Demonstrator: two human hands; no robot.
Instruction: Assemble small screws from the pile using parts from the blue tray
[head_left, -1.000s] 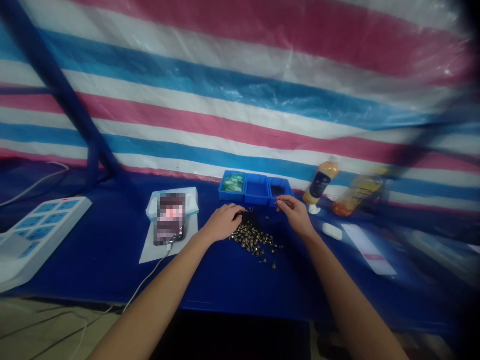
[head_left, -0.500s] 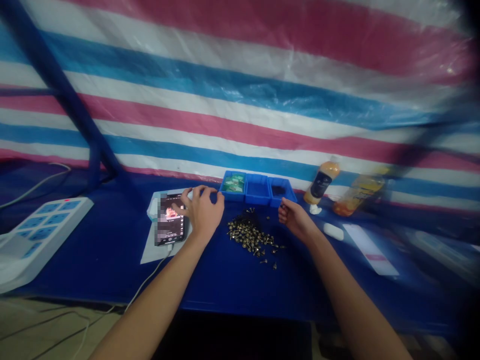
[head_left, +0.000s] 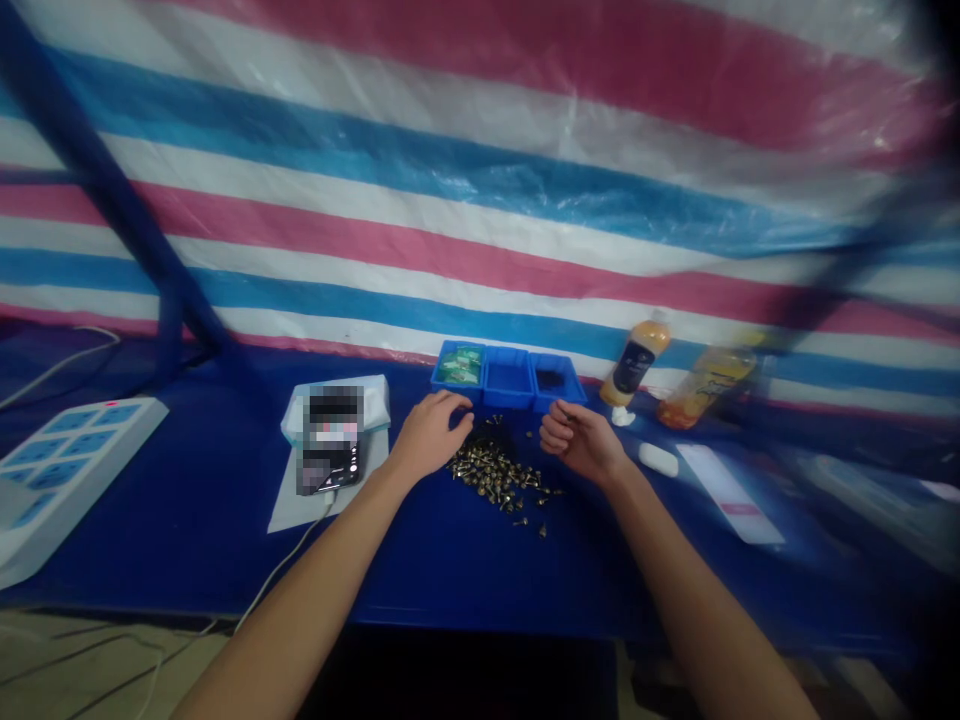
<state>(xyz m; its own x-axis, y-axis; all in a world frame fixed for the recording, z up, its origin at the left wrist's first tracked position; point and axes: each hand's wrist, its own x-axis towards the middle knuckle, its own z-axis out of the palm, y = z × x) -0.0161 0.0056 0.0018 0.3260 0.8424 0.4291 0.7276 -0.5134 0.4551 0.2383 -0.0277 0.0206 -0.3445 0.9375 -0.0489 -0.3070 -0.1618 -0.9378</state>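
Note:
A heap of small brass-coloured metal parts (head_left: 499, 476) lies on the blue table (head_left: 450, 550). My left hand (head_left: 431, 435) rests palm down at the heap's left edge, fingers loosely curled over the parts. My right hand (head_left: 576, 436) hovers just right of the heap, fingers curled in; what it holds, if anything, is too small to see. Behind the heap stand three joined blue bins (head_left: 508, 377): the left one holds green packets, the right one something dark.
A phone (head_left: 330, 452) on a cable leans on a white pack at the left. A white power strip (head_left: 52, 470) sits far left. Two bottles (head_left: 637, 365) (head_left: 705, 390), a small white case (head_left: 658, 458) and a paper strip (head_left: 729, 493) lie to the right. A striped tarp hangs behind.
My left hand went from the heap to the phone and has come back to the heap's left edge. My right hand drew slightly left and curled inward.

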